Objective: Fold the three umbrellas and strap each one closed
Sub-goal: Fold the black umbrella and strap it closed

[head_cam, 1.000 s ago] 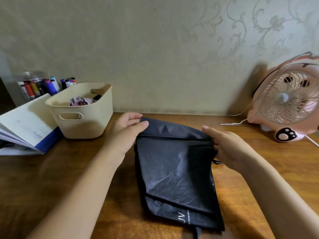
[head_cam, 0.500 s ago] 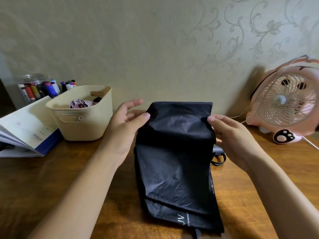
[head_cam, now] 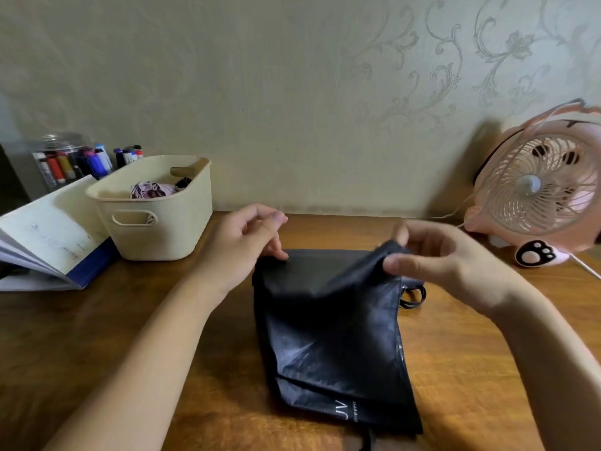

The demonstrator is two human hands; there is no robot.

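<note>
Umbrella, black fabric, flattened, corner lifted

Both bare arms are stretched forward. The left hand is held with its fingers loosely curled, just touching the black umbrella. A corner of it is pinched by the right hand.

The wooden desk is carrying a black umbrella lying flat in the middle, a cream basket and open book at left, a pink fan at right.
</note>
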